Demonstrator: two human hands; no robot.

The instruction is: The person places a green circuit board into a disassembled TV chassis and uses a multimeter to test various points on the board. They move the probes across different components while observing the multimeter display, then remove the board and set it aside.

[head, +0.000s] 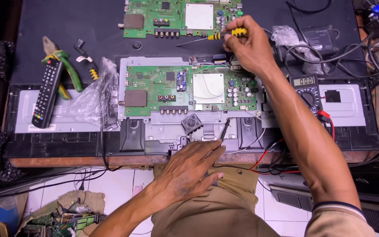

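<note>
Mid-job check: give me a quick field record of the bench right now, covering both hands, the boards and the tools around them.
left hand: at the near edge, holding a thin black probe whose tip meets the lower edge of the near board
right hand: holding a yellow-handled screwdriver, shaft pointing left
near board: green, on a grey metal chassis
far board: green, lying apart at the far edge
multimeter: right of the near board, red lead attached
remote control: left side, beside green-handled pliers

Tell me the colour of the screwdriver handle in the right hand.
Yellow with black bands: the screwdriver in the right hand, clearest in the head view.
</note>
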